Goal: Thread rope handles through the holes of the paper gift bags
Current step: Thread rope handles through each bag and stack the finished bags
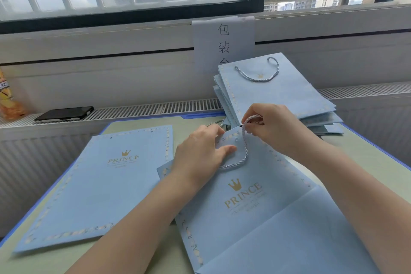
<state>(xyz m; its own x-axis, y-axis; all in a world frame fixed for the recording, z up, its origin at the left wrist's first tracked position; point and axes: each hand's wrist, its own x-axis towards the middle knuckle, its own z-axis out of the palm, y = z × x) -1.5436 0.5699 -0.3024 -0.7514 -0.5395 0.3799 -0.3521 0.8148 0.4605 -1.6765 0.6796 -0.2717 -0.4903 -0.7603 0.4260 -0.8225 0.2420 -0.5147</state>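
A flat light-blue paper gift bag (pixel 255 207) with a gold crown and "PRINCE" print lies in front of me on the table. My left hand (pixel 200 151) holds the bag's top edge, thumb pressed on the front face. A pale blue twisted rope handle (pixel 243 155) loops down over the bag's front. My right hand (pixel 273 127) pinches the rope's upper end at the bag's top edge. Whether the rope passes through a hole is hidden by my fingers.
Another flat blue bag (pixel 95 187) without a rope lies at the left. A stack of bags (pixel 275 93) with rope handles sits at the back right. A black phone (pixel 64 113) rests on the radiator ledge. A paper sign (pixel 223 40) hangs below the window.
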